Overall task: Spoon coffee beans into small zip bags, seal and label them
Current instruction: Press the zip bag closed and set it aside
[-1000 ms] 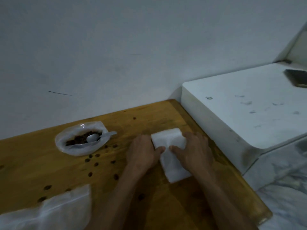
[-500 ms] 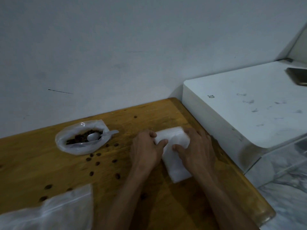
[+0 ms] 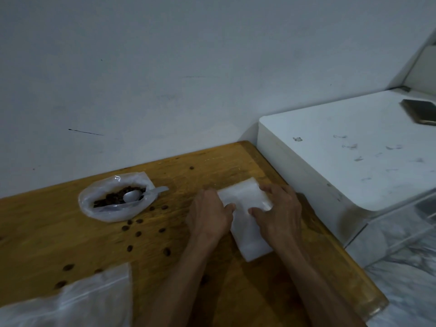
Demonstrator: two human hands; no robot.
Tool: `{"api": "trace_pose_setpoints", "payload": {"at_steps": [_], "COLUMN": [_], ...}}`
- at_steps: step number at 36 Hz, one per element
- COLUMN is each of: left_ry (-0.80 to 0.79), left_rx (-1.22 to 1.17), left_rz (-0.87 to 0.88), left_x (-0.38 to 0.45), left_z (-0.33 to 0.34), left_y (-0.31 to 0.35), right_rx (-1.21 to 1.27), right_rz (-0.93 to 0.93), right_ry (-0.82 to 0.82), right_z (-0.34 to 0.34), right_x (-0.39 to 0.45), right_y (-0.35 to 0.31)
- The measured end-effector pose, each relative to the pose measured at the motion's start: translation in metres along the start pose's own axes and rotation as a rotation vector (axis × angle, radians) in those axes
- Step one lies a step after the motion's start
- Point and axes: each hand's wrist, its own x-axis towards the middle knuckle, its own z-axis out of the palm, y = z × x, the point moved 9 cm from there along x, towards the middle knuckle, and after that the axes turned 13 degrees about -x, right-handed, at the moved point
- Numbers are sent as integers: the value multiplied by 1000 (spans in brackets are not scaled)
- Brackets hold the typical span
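A white stack of small zip bags (image 3: 246, 237) lies on the wooden table (image 3: 59, 234), right of centre. My left hand (image 3: 208, 214) grips its left edge, thumb on top. My right hand (image 3: 282, 212) holds the far right corner, fingers curled over it and thumb pressed on the top bag. To the left sits an open clear bag of coffee beans (image 3: 115, 200) with a metal spoon (image 3: 135, 195) lying in it, handle pointing right. Several loose beans (image 3: 138, 233) are scattered on the wood between that bag and my left forearm.
A crumpled clear plastic bag (image 3: 70, 300) lies at the front left corner. A white appliance (image 3: 354, 161) stands against the table's right edge, with a dark flat object (image 3: 422, 112) on top. A white wall runs behind the table. Marbled floor shows at the lower right.
My left hand has slid a little farther along the stack's left edge, and my right fingers have closed over its far corner. The stack stays in place.
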Motion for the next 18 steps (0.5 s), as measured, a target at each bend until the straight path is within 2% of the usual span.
{"api": "trace_pose_setpoints", "payload": {"at_steps": [5,11,18], "left_ry": [-23,-31,-82], "left_rx": [-50,-311,-593], "left_rz": [-30,-109,-149], "left_x": [2,1,-5], "left_z": [-3,-9,-17], "left_y": [-1,-5,-2], "right_rx": [232,402,546], "right_rz": [92,122,146], "right_ry": [55,-76,-152], "right_z": [-12,-1,-12], "right_x": [3,9,6], "right_y": [6,14,8]}}
